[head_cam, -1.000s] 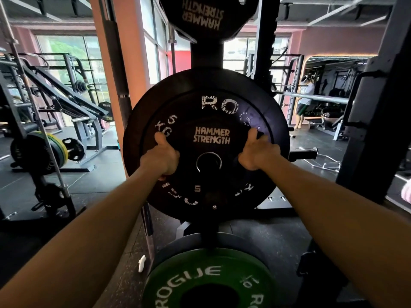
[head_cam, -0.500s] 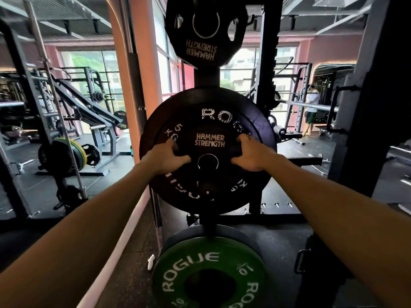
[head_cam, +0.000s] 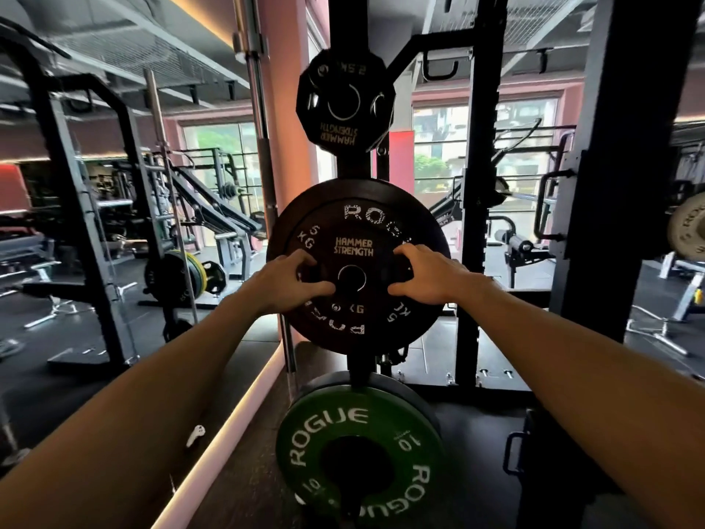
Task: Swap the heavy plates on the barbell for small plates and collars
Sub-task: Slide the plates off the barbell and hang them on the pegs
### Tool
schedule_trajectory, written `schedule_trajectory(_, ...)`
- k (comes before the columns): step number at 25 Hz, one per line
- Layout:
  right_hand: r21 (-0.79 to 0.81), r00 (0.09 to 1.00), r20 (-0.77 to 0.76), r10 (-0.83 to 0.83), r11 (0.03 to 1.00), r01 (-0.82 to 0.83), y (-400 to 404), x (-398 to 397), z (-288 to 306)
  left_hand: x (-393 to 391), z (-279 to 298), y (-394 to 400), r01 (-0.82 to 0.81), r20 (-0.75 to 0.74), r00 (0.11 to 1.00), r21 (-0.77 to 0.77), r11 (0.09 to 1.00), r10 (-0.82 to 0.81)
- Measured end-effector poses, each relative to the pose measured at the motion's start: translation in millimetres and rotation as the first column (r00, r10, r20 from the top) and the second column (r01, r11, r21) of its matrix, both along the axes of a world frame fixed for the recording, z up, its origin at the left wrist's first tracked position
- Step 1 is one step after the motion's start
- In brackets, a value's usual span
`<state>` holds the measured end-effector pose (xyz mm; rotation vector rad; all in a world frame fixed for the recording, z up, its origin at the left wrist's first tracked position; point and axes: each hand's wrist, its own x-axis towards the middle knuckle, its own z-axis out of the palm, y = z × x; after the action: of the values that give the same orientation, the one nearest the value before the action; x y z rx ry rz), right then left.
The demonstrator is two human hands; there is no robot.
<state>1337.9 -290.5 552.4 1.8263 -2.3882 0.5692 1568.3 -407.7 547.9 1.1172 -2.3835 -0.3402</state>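
A small black Hammer Strength plate [head_cam: 353,248] lies flat against a larger black Rogue 5 kg plate [head_cam: 423,330] on the middle storage peg of a rack. My left hand [head_cam: 293,284] grips the small plate's left side, fingers curled into its grip slot. My right hand [head_cam: 427,276] grips its right side the same way. Both thumbs sit close to the centre hole [head_cam: 351,278]. On the peg above hangs a 2.5 kg Hammer Strength plate [head_cam: 343,112]. Below, a green Rogue 10 kg plate [head_cam: 343,421] sits on the lowest peg. No collars are visible.
The rack's black uprights [head_cam: 477,185] stand behind the plates, and a thick black post [head_cam: 625,185] rises at the right. A bare barbell [head_cam: 259,127] stands upright beside an orange pillar. A small white object [head_cam: 195,435] lies on the floor. Other machines fill the left side.
My arms have stretched out and the plates now sit farther from me. Both hands slid from the plate's outer sides inward toward the centre hole. The view tilted up.
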Motion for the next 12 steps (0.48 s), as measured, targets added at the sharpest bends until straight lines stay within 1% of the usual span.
schedule_trajectory(5, -0.035, 0.997, 0.050, 0.059, 0.998, -0.057, 55, 13, 14, 29, 14, 68, -0.017, -0.040, 0.999, -0.016, 1.000, 0.016)
schedule_trajectory(8, -0.049, 0.995, 0.045, 0.087, 0.995, -0.085, 96, 23, 16, 43, 16, 111, -0.033, -0.041, 0.999, -0.041, 0.999, 0.031)
schedule_trajectory(12, -0.055, 0.997, 0.017, 0.081, 0.995, -0.080, 174, 31, 16, 53, 12, 186, -0.018, -0.050, 0.999, -0.088, 0.996, 0.013)
